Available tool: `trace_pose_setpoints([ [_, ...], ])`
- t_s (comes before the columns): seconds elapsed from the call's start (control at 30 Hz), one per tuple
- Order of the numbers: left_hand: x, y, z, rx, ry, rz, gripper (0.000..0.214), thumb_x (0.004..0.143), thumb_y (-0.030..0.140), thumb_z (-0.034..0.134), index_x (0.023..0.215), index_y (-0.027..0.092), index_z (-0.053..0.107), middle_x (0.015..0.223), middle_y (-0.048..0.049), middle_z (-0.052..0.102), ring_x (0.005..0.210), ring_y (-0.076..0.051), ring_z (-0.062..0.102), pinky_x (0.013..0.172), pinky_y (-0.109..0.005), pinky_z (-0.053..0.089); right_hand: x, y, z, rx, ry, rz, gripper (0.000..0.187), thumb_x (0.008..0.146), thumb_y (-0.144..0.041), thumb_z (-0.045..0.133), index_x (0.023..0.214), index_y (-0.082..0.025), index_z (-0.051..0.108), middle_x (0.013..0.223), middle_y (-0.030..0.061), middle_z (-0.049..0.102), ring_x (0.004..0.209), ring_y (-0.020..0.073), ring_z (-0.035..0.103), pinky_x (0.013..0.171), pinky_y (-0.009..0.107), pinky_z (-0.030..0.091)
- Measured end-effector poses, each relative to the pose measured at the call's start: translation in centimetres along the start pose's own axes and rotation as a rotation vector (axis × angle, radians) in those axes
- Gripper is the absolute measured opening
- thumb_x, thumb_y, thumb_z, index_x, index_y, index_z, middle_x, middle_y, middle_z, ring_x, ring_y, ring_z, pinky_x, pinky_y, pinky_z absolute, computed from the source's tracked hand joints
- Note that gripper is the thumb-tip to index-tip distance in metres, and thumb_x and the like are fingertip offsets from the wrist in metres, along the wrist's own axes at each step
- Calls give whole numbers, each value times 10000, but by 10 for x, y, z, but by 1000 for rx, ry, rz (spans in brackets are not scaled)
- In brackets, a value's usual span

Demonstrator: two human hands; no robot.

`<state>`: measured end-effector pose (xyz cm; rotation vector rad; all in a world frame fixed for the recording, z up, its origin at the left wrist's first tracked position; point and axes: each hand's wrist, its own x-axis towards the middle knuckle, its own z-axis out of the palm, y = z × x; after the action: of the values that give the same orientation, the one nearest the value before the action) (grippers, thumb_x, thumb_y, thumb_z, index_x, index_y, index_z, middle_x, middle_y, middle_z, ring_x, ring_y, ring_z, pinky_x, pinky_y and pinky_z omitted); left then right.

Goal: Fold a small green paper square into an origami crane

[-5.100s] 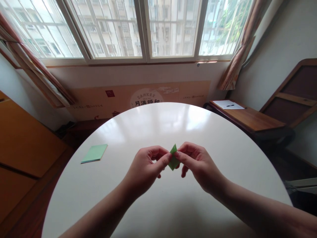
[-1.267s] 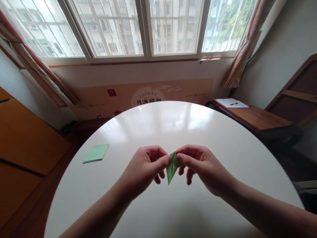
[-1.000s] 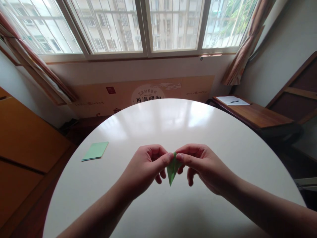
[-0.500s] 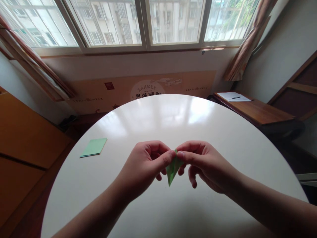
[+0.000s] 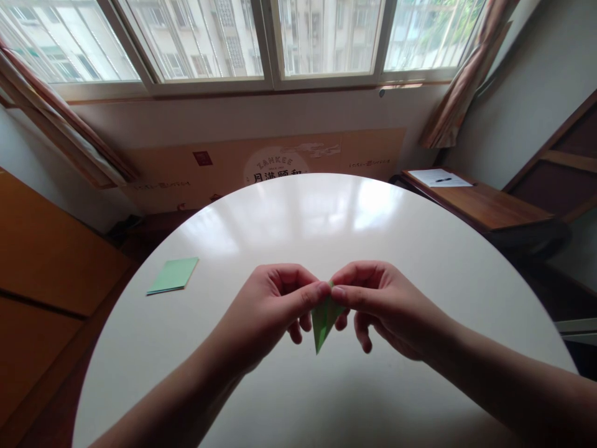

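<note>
Compared with about five seconds ago, the green folded paper (image 5: pixel 323 325) has been turned: back then it was a little diamond poking up above the thumbs, now it hangs mostly below them, with one sharp tip aimed down toward the person. The view has also dipped a bit, so the window (image 5: pixel 326 37) sits higher up.

As for the surroundings, it's all happening over a glossy white round table (image 5: pixel 298 398). A stack of pale green paper squares (image 5: pixel 173 275) lies off to the left, well apart from the hands. Past the far edge there's a tan printed board (image 5: pixel 219 168) low against the wall, partly cut off by the tabletop. Over on the right, a wooden side table (image 5: pixel 508 208) has a white sheet (image 5: pixel 420 177) on it with a dark pen (image 5: pixel 444 180) on top.

Hands: the left hand (image 5: pixel 273 302) has its thumb and index in a tight pinch on the folded paper, other fingers curled underneath. The right hand (image 5: pixel 392 302) pinches the opposite side, lower fingers loosely bent. Both thumbs cover the paper's upper part, so those folds are hidden.
</note>
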<state>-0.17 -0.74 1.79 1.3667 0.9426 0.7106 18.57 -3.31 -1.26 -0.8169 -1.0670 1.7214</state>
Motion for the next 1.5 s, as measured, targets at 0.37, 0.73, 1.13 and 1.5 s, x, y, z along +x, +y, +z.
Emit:
trace_pose_setpoints([
  [0.37,1,0,0,-18,-8,-27,255,789,353,756,649,150,692,516,4,609,457,-93,529,367,-143,424,-2,-2,2,19,32,19,175,769,-299,821,759,-155,723,655,32,697,590,150,665,341,132,476],
  [0.73,-3,8,0,172,-56,-35,191,827,338,724,768,156,737,622,-4,663,537,-111,584,423,-159,467,-2,-3,1,-20,86,-16,87,776,-217,789,768,-163,721,664,21,700,589,142,652,355,136,475],
  [1.13,-3,4,4,211,-83,-96,169,811,288,705,736,138,724,649,-25,690,548,-116,592,445,-171,456,-2,3,6,26,94,-13,171,796,-201,729,683,-168,605,627,7,661,575,134,607,350,137,448],
  [1.5,0,-2,2,-45,-128,-151,249,807,303,734,641,142,642,545,13,613,461,-75,521,396,-143,433,0,-2,2,-5,48,-34,280,927,-376,622,750,-162,649,650,5,629,548,124,588,327,140,444],
])
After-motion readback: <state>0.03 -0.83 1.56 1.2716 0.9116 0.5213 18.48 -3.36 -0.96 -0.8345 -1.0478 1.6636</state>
